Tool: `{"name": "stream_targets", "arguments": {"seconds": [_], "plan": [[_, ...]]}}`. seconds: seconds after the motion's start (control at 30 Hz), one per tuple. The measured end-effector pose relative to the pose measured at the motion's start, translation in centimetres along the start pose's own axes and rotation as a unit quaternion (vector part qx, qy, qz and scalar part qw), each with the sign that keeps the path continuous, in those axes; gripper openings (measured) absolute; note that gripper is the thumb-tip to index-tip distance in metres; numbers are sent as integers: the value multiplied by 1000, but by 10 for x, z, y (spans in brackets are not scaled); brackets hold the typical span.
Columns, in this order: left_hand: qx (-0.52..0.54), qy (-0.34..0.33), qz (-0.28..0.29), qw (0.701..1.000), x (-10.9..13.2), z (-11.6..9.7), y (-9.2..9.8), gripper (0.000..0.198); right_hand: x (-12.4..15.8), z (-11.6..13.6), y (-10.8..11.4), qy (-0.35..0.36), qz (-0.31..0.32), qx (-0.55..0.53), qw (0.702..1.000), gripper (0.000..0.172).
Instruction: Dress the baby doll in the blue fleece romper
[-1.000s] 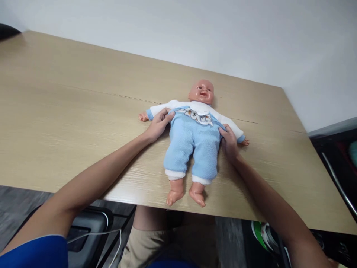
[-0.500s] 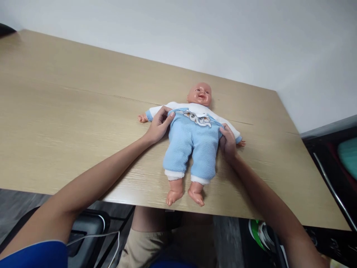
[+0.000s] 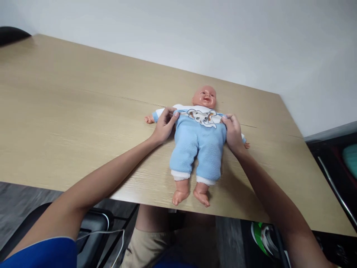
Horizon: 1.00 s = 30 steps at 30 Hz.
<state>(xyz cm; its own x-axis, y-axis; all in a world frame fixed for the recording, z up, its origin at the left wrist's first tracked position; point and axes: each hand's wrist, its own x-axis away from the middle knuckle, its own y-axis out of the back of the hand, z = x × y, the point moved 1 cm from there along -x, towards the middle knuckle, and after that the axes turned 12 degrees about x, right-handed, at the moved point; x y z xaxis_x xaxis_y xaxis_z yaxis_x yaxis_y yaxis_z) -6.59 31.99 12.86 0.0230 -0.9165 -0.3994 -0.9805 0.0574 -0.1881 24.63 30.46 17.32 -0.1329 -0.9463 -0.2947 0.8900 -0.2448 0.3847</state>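
Two hands have hold of the outfit [image 3: 184, 147] of one doll [image 3: 205, 99], which lies face up on one desk [image 3: 83, 111] between them. The left grip [image 3: 164, 125] pinches the blue cloth at one upper side, thumb against fingers; the right grip [image 3: 233, 132] pinches it likewise at the other. Between both grips is one elephant patch [image 3: 203, 117]. The two bare feet [image 3: 180, 193] lie on the near side of the grips. Below the desk, nearer the person than the left grip, is one dark case [image 3: 96, 225], contents not visible; below the right grip is one green-and-white item [image 3: 260, 237], in or on something dark, unclear which.
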Motion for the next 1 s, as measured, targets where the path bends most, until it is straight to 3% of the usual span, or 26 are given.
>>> {"name": "stream_targets", "arguments": {"seconds": [0.07,0.17,0.27,0.37,0.5,0.6,0.7,0.8,0.87,1.0], "plan": [[-3,-7,-9,1000,1,-1,0,70,-10,18,-6,27,-4,7,1000,37],[-11,-21,-12,1000,3,-2,0,66,-32,49,-22,120,10,53,991,44],[-26,-38,-13,999,5,-4,0,63,-61,75,-51,215,109,120,963,43],[-43,-57,-11,997,7,-6,0,61,-91,88,-90,266,250,195,910,28],[-80,-85,-5,993,9,-8,1,54,-121,95,-140,322,414,266,809,14],[-90,-99,-6,991,11,-11,2,51,-129,98,-166,368,469,315,739,29],[-83,-104,-11,991,12,-13,2,46,-127,101,-178,396,484,349,698,32],[-80,-115,-7,990,13,-15,1,40,-121,102,-175,397,464,342,714,20],[-85,-118,3,989,13,-17,0,40,-117,101,-165,384,422,310,760,16],[-116,-138,32,983,15,-20,1,41,-115,93,-133,316,339,202,863,29]]}}
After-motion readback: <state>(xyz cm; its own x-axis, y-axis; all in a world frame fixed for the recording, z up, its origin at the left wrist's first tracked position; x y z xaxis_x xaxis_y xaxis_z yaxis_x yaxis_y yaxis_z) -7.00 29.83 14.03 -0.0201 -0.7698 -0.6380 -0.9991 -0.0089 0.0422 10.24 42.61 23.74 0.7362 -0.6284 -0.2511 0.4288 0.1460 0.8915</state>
